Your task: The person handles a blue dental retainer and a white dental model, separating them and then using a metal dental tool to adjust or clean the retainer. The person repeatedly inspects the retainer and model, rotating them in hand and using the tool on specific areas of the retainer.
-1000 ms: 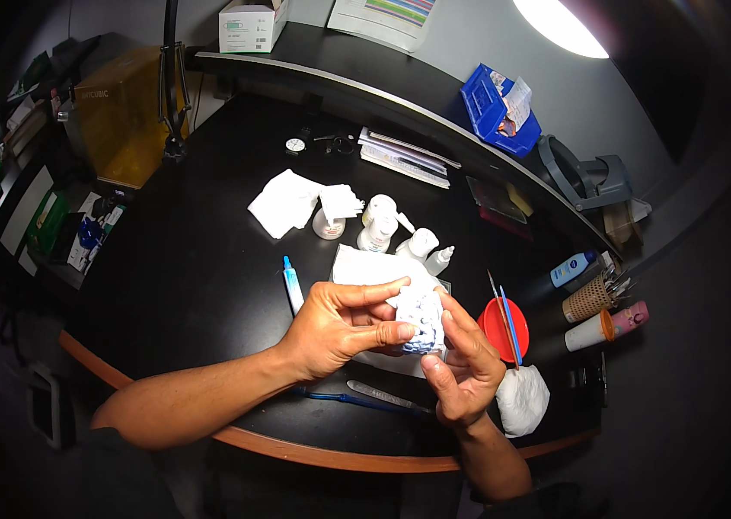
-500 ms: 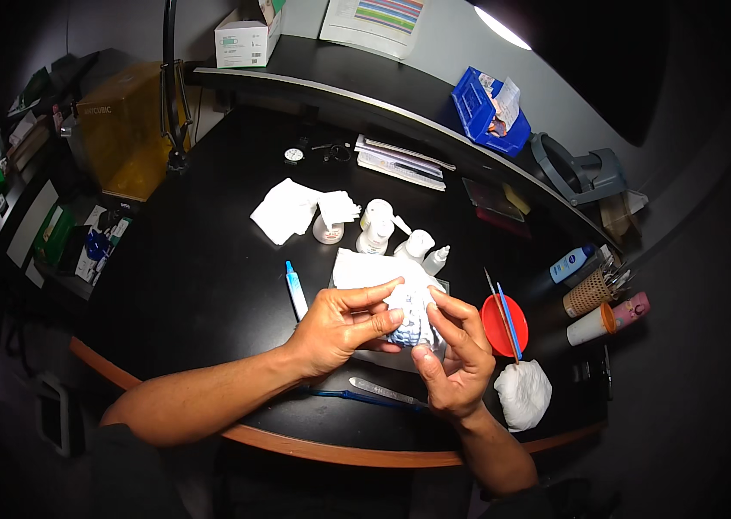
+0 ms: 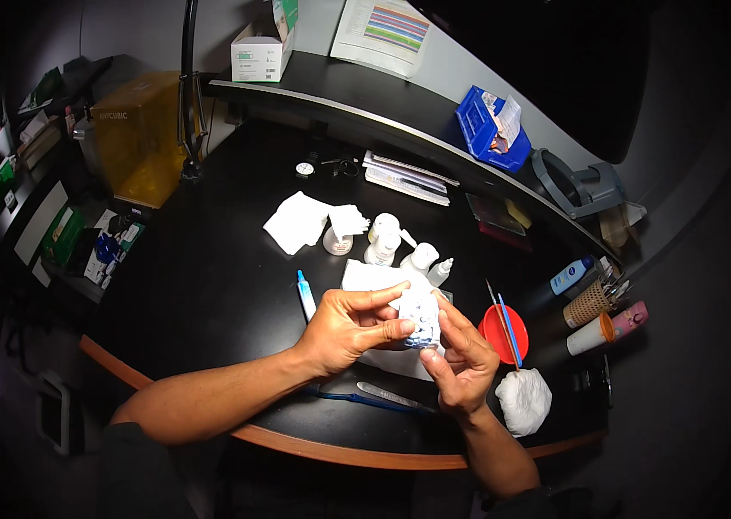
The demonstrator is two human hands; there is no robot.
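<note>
Between both hands, above the front middle of the desk, is a small whitish-blue piece with bumpy rows, which looks like a dental model (image 3: pixel 422 325). My left hand (image 3: pixel 337 333) grips its left side, with the thumb across the front and the index finger on top. On its right side and lower edge press the fingers and thumb of my right hand (image 3: pixel 466 359). White paper (image 3: pixel 370 275) lies beneath and behind the hands. Below them, a knife-like metal tool (image 3: pixel 383 395) rests beside a thin dark blue tool (image 3: pixel 344 398). The model's back is hidden.
Several white bottles (image 3: pixel 383 246) stand behind the hands, near folded white tissue (image 3: pixel 296 223). A blue-and-white tube (image 3: pixel 306 297) lies left. At right are a red bowl (image 3: pixel 493 336) with brushes across it, a white cloth wad (image 3: pixel 524 402) and a wicker cup (image 3: pixel 584 309).
The model has turned slightly in my fingers, showing more of its bumpy face. Both hands keep their grip. The whole view has shifted a little.
</note>
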